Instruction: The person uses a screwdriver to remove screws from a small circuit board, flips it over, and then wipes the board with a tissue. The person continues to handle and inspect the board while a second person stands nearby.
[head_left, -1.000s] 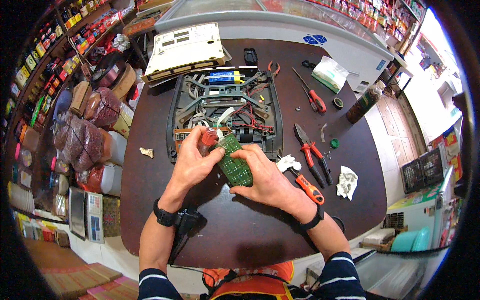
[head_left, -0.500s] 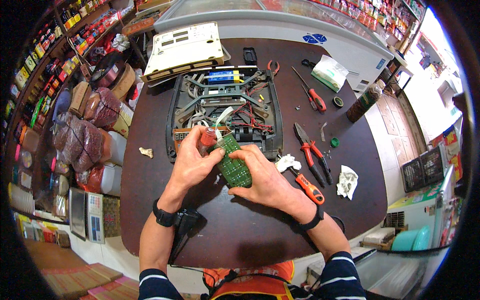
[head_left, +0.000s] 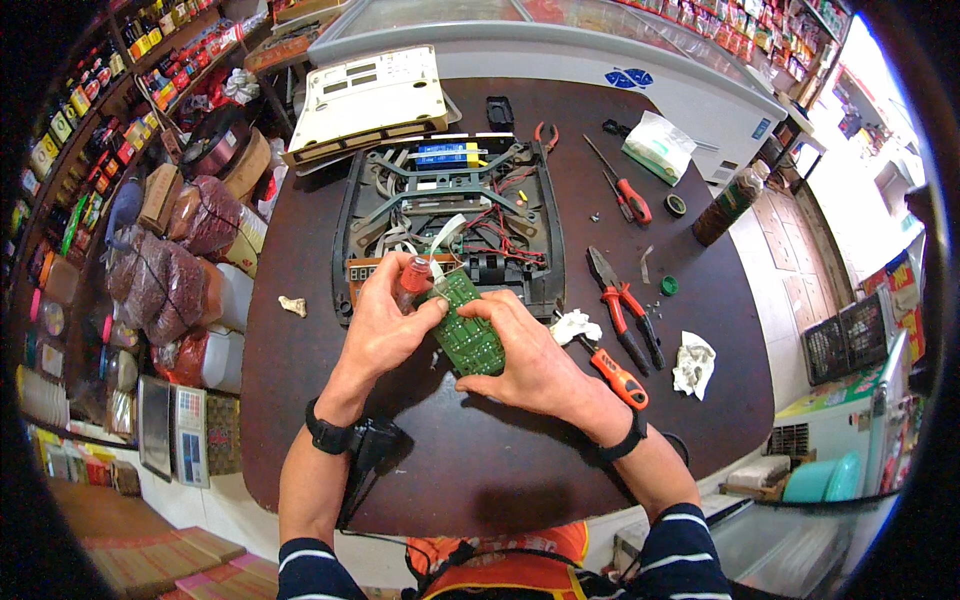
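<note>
A: How do the arms sit?

B: Both forearms come in from the near edge of the worktop [head_left: 450, 440] and angle inward, elbows wide, each wrist in a black band. The hands meet just before the uncovered appliance chassis [head_left: 382, 215].

A: And the left hand [head_left: 383, 328]?

B: It is curled, thumb and fingers pinching a red-topped cylinder [head_left: 417, 268], mostly hidden; the thumb tip lies on the green circuit board [head_left: 468, 325].

A: The right hand [head_left: 525, 352]?

B: Pinching that board by its right side, fingers over the top, thumb at the lower end. The board is held tilted, left of the worktop's middle, between the chassis and the near edge. A white ribbon cable [head_left: 449, 231] rises by its upper end; whether it is attached, one cannot tell.

A: What else lies there?

B: A cream cover [head_left: 372, 95] at the far left corner; toward the right edge, red-handled pliers [head_left: 617, 305], an orange-handled tool [head_left: 620, 378], a crumpled tissue [head_left: 694, 364] and a dark bottle [head_left: 728, 208].

A: And the room?

B: A white chest freezer [head_left: 560, 62] past the far edge, stocked shelves [head_left: 95, 135] beyond the left.
</note>
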